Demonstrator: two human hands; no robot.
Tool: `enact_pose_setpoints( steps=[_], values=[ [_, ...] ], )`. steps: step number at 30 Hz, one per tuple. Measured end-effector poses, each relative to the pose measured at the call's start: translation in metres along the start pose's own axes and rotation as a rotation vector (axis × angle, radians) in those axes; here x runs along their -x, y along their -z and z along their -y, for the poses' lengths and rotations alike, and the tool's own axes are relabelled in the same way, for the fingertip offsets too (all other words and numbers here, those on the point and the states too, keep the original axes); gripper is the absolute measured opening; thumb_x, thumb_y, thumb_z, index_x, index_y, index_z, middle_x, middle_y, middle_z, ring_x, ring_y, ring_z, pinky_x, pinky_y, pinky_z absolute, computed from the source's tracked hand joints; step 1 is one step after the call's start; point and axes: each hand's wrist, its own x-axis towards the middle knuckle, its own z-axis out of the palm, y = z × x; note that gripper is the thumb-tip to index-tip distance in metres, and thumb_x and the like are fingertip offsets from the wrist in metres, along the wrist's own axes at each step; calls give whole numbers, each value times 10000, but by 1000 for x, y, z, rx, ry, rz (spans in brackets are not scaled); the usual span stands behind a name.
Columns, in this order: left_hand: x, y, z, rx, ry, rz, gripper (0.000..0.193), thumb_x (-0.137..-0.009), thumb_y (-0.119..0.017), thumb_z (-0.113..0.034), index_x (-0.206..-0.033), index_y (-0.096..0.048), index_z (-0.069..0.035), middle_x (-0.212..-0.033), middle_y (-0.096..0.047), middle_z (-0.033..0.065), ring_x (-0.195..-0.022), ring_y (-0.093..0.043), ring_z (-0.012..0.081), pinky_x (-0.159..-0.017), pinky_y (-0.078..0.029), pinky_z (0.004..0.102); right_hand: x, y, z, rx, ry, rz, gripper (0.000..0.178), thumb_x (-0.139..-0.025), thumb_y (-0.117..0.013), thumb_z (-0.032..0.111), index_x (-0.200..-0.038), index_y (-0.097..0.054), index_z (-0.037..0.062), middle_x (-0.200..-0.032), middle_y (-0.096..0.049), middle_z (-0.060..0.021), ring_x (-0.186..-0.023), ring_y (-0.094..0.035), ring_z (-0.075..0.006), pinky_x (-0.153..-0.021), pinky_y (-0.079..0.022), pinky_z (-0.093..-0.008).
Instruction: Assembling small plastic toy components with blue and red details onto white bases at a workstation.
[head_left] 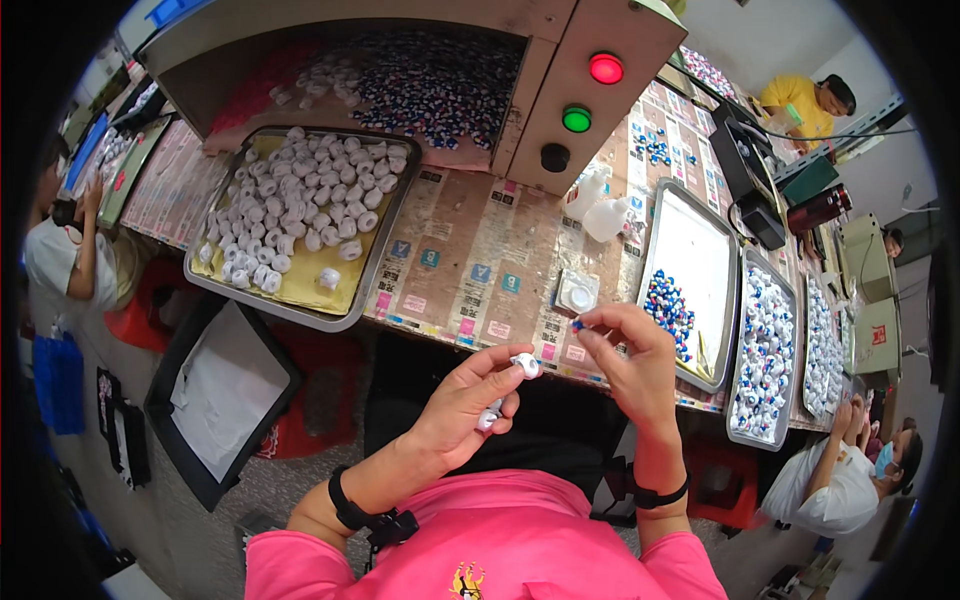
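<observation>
My left hand (462, 400) is closed round several small white rounded plastic pieces. One white piece (526, 366) is pinched up between thumb and forefinger, a dark hole showing in it. Another white piece (488, 416) is tucked lower in the curled fingers. To the right and a little higher, my right hand (632, 350) pinches a tiny blue and red piece (578, 325) between thumb and fingertip, apart from the left hand's piece. Just beyond the right fingertips, a small whitish square block with a round dish (577, 293) rests on the table.
A metal tray (350, 318) heaped with white pieces stands left. At right, one tray (690, 190) holds small blue-red pieces; another tray (738, 430) holds white pieces with coloured centres. White bottles (606, 218) stand beside a machine housing (600, 30) with lit lamps. Co-workers sit both sides.
</observation>
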Motion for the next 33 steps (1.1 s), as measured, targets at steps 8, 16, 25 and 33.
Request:
enact_pose_setpoints(
  steps=[8, 16, 25, 33],
  values=[
    [-4, 1, 5, -57, -18, 15, 309, -926, -601, -114, -1227, -548, -79, -903, -579, 12, -654, -508, 63, -468, -374, 179, 27, -6, 7, -337, -35, 161, 177, -787, -716, 22, -961, -693, 14, -960, -660, -82, -831, -621, -130, -682, -501, -235],
    [-2, -5, 7, -149, -40, -60, 302, -896, -640, -87, -1194, -590, -72, -822, -567, -7, -619, -486, 51, -464, -361, 180, 30, -4, 5, -250, 9, 201, 144, -782, -707, -11, -923, -715, 19, -865, -676, -94, -741, -636, -137, -643, -507, -240],
    [-1, -2, 7, -297, -94, -84, 301, -869, -665, -55, -1166, -617, -44, -846, -610, 11, -587, -462, 49, -457, -342, 186, 33, -9, -11, -300, 91, 205, 199, -733, -706, -67, -912, -718, 20, -820, -679, -106, -708, -650, -168, -624, -505, -256],
    [-5, -19, 2, -205, 18, -86, 271, -908, -577, -21, -1176, -553, -58, -880, -552, 30, -625, -427, 57, -463, -336, 177, 36, 19, -12, -309, 103, 47, 172, -757, -729, -15, -925, -709, 21, -852, -679, -82, -781, -636, -160, -668, -497, -263]
  ],
)
